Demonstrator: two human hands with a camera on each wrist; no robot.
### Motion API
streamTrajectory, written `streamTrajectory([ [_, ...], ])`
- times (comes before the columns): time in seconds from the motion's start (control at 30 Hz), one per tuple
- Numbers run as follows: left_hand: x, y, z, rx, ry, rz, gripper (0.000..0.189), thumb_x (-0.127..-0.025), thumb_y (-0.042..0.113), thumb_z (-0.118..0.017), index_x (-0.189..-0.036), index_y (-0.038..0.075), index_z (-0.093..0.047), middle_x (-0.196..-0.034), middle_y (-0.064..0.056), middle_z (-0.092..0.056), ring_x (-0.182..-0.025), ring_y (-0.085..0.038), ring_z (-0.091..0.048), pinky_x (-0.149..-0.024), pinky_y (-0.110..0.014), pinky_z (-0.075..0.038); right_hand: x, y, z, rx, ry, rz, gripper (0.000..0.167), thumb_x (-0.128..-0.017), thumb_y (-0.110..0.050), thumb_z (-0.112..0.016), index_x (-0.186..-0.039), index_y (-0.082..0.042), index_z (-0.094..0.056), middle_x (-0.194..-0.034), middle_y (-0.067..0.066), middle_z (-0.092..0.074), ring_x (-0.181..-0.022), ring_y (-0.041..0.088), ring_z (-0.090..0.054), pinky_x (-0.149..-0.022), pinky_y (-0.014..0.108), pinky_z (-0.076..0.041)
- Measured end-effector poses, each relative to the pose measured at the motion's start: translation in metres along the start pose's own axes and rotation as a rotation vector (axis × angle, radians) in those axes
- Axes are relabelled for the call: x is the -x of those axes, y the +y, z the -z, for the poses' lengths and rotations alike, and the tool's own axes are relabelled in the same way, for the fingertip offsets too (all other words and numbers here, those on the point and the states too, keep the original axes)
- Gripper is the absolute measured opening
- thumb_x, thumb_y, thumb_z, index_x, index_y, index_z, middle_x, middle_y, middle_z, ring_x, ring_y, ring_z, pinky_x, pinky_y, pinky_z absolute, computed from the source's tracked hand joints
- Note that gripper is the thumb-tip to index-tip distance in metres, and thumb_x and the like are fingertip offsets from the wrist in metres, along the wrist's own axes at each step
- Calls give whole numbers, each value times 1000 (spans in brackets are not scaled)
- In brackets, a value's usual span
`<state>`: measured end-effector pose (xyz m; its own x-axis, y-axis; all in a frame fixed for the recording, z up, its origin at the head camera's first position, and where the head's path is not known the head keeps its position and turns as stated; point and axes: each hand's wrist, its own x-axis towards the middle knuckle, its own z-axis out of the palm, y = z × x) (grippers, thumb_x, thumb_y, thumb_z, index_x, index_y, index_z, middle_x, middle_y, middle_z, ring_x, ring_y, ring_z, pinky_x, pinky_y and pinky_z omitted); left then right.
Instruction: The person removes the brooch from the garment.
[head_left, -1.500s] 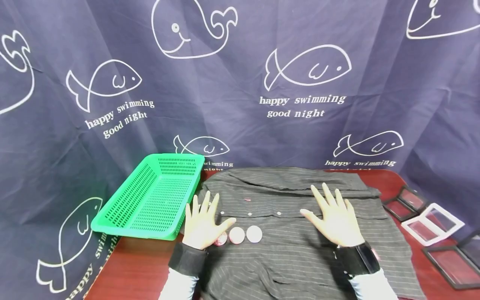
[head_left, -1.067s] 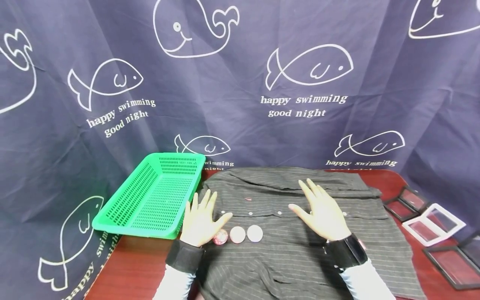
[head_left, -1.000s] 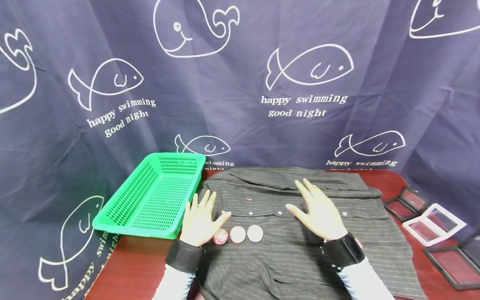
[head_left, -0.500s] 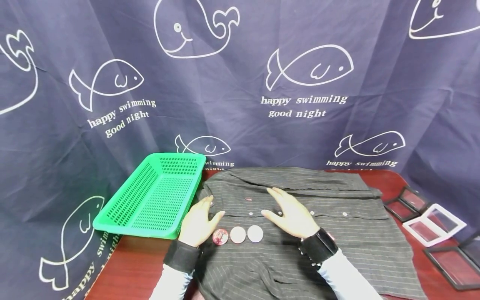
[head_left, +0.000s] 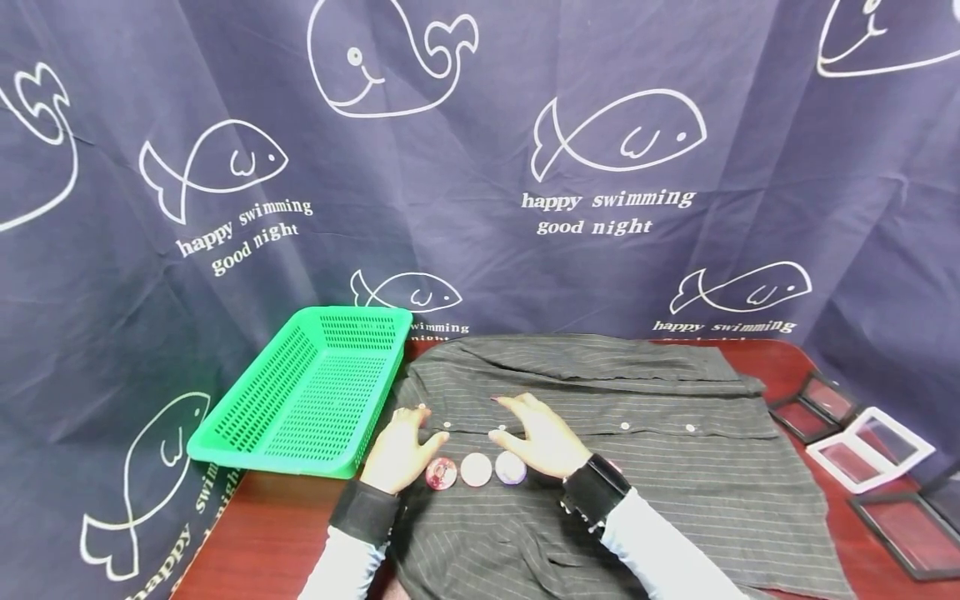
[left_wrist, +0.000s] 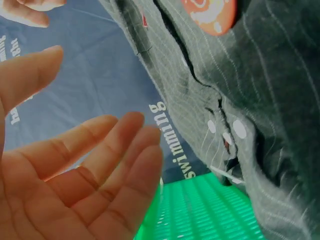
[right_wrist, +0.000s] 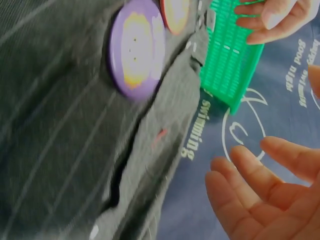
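Observation:
A dark pinstriped shirt (head_left: 675,467) lies spread on the red-brown table. Three round badges sit in a row on its near left part: a red one (head_left: 440,473), a pale one (head_left: 476,469) and a purple one (head_left: 510,467). My left hand (head_left: 401,446) rests by the shirt's left edge beside the red badge, fingers relaxed and holding nothing. My right hand (head_left: 538,437) hovers just behind the purple badge (right_wrist: 136,47), fingers loosely spread and empty. The left wrist view shows a bare palm (left_wrist: 75,170) beside the red badge (left_wrist: 210,15).
A green plastic basket (head_left: 300,400) stands left of the shirt, close to my left hand. Several dark and white frames (head_left: 870,446) lie at the table's right edge. A navy fish-print curtain (head_left: 480,208) hangs behind the table.
My right hand has slid left across the shirt from its right half to just behind the badges. My left hand has drawn back slightly and its fingers have relaxed inward.

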<state>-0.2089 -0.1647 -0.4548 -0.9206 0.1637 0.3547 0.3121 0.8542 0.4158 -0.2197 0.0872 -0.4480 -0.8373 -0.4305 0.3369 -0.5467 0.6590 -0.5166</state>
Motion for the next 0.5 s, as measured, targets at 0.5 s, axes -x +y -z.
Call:
streamTrajectory([
  [0.5, 2, -4, -9, -16, -114, -6, 33, -79, 26, -76, -97, 0, -68, -90, -11, -66, -80, -25, -64, -75, -42, -52, -13, -6, -31, -123, -116, -63, 45, -87, -27, -69, -122, -1, -62, -108, 13, -67, -98, 27, -66, -86, 42, -52],
])
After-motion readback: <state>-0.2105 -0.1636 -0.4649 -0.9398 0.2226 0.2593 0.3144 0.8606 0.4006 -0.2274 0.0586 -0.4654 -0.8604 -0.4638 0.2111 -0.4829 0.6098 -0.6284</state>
